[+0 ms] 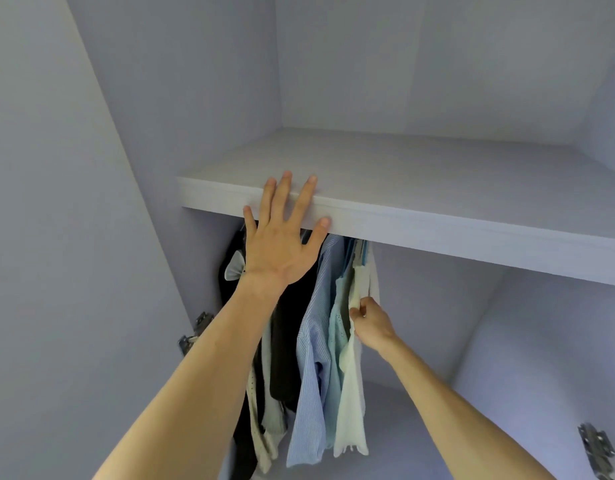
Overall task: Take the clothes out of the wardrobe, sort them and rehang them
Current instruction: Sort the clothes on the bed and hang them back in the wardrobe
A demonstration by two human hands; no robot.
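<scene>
While the left hand (280, 242) lies spread flat on the shelf (437, 188) edge, the right hand (370, 323) is below the shelf. It pinches the pale cream garment (351, 403) (outermost of the hanging clothes (309, 358)).

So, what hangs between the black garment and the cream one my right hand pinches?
Head view: a blue striped shirt, then a pale green top beside the cream garment.

A metal hinge (188, 341) was mounted low on the left side panel. A second metal hinge (595, 445) sat at the lower right edge. A pale shelf board (437, 174) spanned the upper compartment horizontally.
</scene>
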